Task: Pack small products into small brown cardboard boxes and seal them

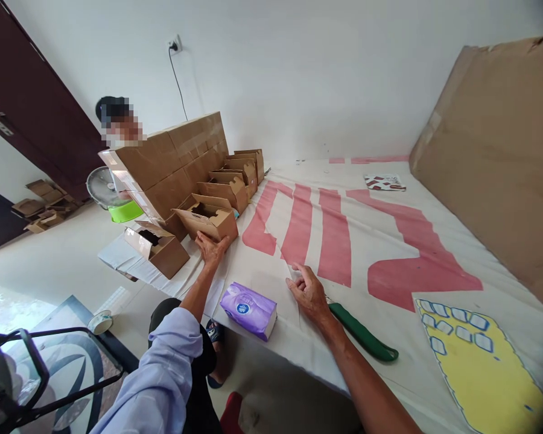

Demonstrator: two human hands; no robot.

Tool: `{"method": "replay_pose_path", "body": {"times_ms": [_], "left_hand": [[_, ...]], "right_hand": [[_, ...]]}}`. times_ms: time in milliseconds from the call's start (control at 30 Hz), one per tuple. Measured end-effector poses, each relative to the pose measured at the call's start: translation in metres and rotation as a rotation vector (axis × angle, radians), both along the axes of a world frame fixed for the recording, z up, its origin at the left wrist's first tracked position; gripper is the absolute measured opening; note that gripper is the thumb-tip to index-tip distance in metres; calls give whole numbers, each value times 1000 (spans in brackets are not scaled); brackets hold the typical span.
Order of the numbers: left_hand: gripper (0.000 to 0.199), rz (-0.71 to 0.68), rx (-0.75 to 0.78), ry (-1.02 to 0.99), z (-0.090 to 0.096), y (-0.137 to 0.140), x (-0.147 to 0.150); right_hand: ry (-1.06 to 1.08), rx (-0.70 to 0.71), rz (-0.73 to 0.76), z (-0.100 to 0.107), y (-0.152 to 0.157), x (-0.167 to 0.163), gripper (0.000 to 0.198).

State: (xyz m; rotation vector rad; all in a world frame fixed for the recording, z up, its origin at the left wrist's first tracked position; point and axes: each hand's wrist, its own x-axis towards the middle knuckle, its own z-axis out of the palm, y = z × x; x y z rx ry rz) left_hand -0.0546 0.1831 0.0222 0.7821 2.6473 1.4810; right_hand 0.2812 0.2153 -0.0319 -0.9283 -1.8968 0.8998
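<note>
My left hand (212, 248) is on the near side of an open-topped cardboard box (212, 224), thumb and fingers apart along its lower edge. Another small open box (168, 256) sits just left of it, at the table's edge. Over the white cloth, my right hand (308, 292) is empty, its fingers loosely bent and apart. Beside that wrist lies a tool with a curved green handle (364, 331); my arm covers part of its metal end. Between my forearms rests a purple tissue pack (248, 309).
Several open boxes (242, 172) stand in a row against a large cardboard panel (176, 163). Behind it are a person (117, 120) and a fan (102, 184). A big cardboard sheet (493, 157) leans at right. A yellow patterned sheet (479, 361) lies front right.
</note>
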Motion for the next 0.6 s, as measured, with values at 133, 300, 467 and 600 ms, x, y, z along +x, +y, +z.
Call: {"method": "replay_pose_path", "body": {"times_ms": [133,300,467,600], "left_hand": [[118,22,21,-7,-9,-19,-15],[115,11,37,-5,-12,-28,-22],[112,-25,47,-10,-9,-16,-25],[115,-57,32,-27,-12,-16,-33]], "right_hand": [[6,5,-6,-3,0,-1,44],[6,0,-11,-6,1,-2,43],[13,3,-16,-4,0,-1,42],[6,-10,-2,-1,-1,0,41]]}}
